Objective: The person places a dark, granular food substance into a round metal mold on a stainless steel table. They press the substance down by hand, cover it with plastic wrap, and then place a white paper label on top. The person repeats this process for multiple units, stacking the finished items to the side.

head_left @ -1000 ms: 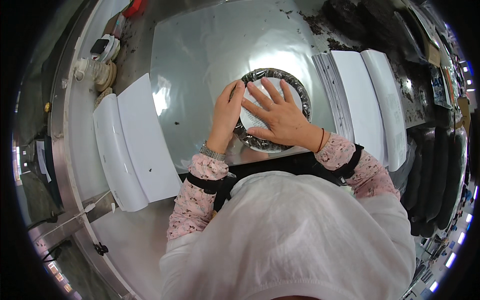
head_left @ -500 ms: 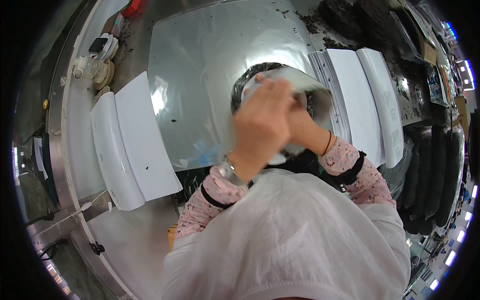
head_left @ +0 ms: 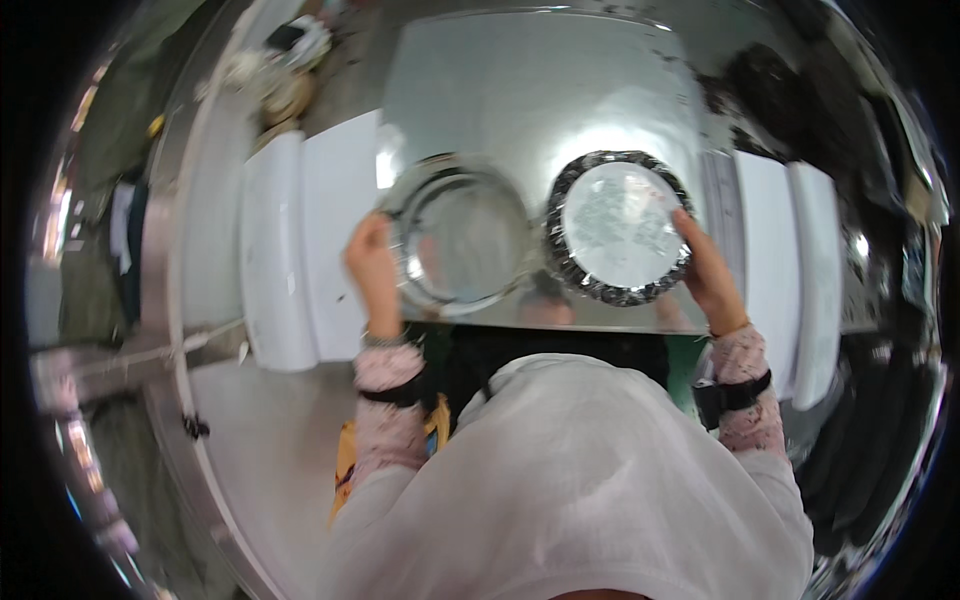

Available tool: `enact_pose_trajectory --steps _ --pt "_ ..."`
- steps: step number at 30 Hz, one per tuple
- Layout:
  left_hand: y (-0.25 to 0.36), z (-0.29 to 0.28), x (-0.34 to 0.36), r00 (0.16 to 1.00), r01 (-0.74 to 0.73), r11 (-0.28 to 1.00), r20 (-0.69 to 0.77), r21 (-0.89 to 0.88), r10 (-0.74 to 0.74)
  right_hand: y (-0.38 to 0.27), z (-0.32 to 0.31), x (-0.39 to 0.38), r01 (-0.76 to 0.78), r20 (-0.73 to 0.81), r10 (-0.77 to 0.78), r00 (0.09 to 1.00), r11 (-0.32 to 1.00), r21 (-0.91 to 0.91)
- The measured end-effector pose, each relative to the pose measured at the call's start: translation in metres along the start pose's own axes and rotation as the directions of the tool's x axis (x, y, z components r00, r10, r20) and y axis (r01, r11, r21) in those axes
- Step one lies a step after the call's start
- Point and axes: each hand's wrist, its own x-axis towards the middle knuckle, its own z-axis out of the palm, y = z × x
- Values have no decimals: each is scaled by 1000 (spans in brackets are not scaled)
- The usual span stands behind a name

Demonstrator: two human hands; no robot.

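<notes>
Separated now, left hand point(head_left: 368, 262) grips the clear bowl point(head_left: 462, 240), right hand point(head_left: 708, 272) the dark-rimmed tray point(head_left: 618, 226).

The clear round dish point(head_left: 462, 240) is smeared by motion blur, so its rim and depth cannot be read. The fingers of the left hand point(head_left: 372, 270) are hidden behind its edge. The near edge of the steel worktop point(head_left: 560, 90) is hidden behind the person's white top point(head_left: 570, 480). Small things at the upper left point(head_left: 285, 60) are too blurred to tell.
</notes>
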Motion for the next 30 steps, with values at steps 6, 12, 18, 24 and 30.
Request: enact_pose_trajectory --steps 6,12,18,24,30 --pt "10 -30 21 999 -51 999 2 -1 51 -48 21 -41 582 375 -811 448 -54 -811" --pt "-124 -150 62 887 295 525 -433 799 161 13 19 -67 675 743 -162 649 -328 -661" --pt "-27 -103 49 922 -302 616 58 728 384 12 26 -44 630 706 -294 644 -320 -708" --pt "-11 -109 53 695 524 847 532 84 -483 13 21 -37 648 724 -284 628 -325 -689" --pt "-59 -68 142 898 -418 654 180 631 401 13 25 -41 669 723 -275 634 -275 -691"
